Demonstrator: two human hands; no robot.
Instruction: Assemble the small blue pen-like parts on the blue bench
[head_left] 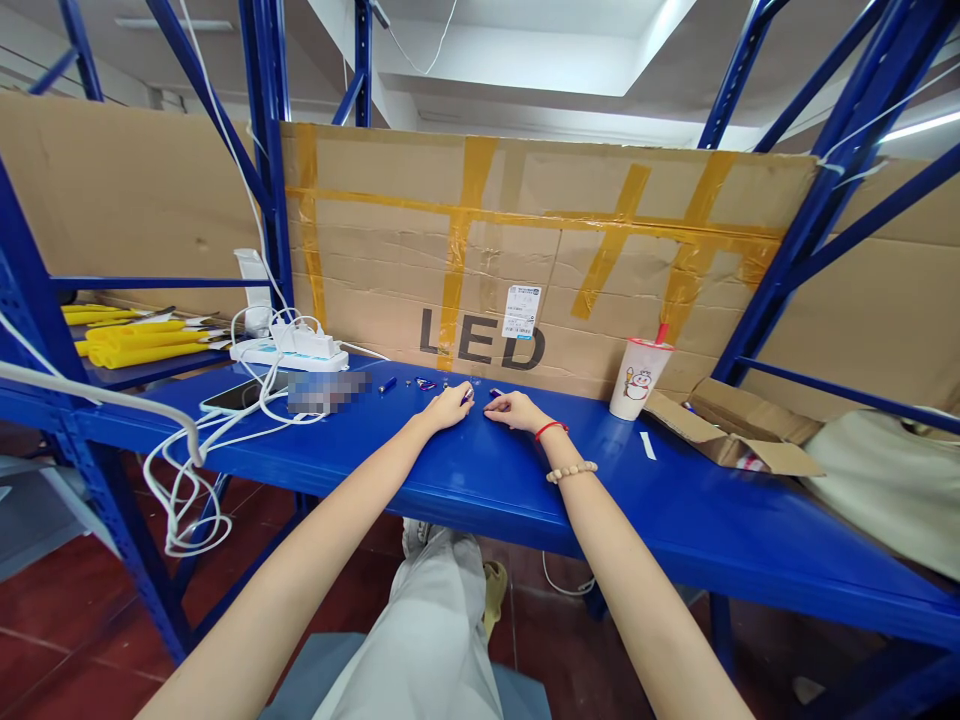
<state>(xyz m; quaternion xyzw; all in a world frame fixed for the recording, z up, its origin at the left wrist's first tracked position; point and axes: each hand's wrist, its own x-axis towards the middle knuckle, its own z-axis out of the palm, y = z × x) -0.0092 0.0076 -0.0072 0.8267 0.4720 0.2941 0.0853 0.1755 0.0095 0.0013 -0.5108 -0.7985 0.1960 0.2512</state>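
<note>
My left hand (448,408) is closed near the back of the blue tabletop, around a small dark blue piece (467,397) of which only a bit shows. Just to its right, my right hand (514,411) has thumb and fingers pinched together close to the table surface. Whatever may be in that pinch is too small to make out. Behind the right fingers a short dark blue piece (496,393) is partly visible. Left of my left hand lie a dark blue cylinder-like piece (387,385) and a little group of blue and shiny parts (426,384).
A white power strip (300,350) with tangled cables and a phone (244,395) occupy the left. On the right stand a paper cup with a straw (640,380), an open cardboard box (727,440) and a pale bag (885,480). Taped cardboard (375,260) walls off the back.
</note>
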